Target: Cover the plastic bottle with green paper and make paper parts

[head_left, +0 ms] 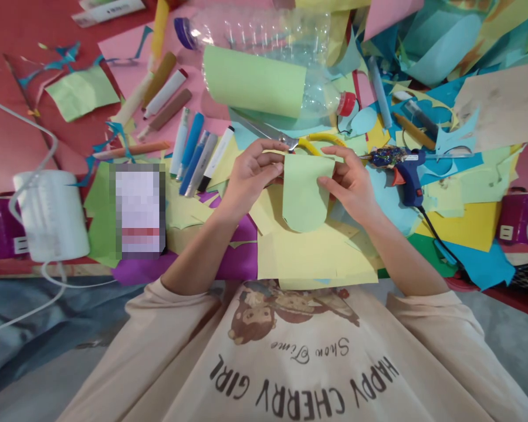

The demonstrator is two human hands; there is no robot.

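A light green paper piece (pixel 307 193) with a rounded lower end hangs between my two hands. My left hand (pixel 260 173) pinches its upper left edge between thumb and fingers. On the other side my right hand (pixel 347 179) grips the upper right edge, thumb in front. Just beyond the paper lie scissors (pixel 319 140) with yellow handles, their blades pointing left. Pale yellow sheets (pixel 317 258) lie beneath. Farther back, a clear bottle (pixel 321 94) with a red cap is wrapped in green paper (pixel 255 82).
Behind it lies another clear bottle (pixel 255 29). Several markers (pixel 193 146) sit left of my hands. A glue gun (pixel 405 170) rests at right with its cord toward the edge. A white power strip (pixel 53 217) and a blurred-out object (pixel 139 211) are at left. Paper scraps surround everything.
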